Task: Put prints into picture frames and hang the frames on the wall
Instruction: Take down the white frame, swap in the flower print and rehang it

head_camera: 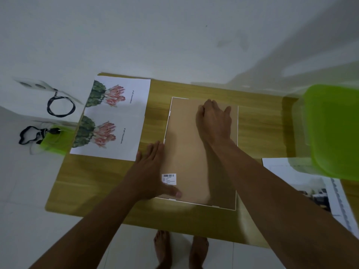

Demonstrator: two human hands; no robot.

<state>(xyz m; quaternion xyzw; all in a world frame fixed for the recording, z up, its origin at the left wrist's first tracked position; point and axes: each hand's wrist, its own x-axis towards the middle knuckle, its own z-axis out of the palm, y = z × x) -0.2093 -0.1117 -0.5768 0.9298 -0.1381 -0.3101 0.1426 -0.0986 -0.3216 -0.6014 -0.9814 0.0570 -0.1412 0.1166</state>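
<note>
While face-down, flat rectangular brown-backed frame (pixel 184 142)

Face-down frame (pixel 194 152), brown backing up

The label (pixel 169 179) on the frame backing (pixel 186 160) is unreadably small.

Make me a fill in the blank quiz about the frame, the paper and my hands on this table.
The white picture frame with brown backing board lies face ____ on the wooden table.
The white paper sheet left of it shows ____ cactus pictures.
The left hand rests beside a white sticker printed with a ____.
Missing words: down, two, barcode.
</note>
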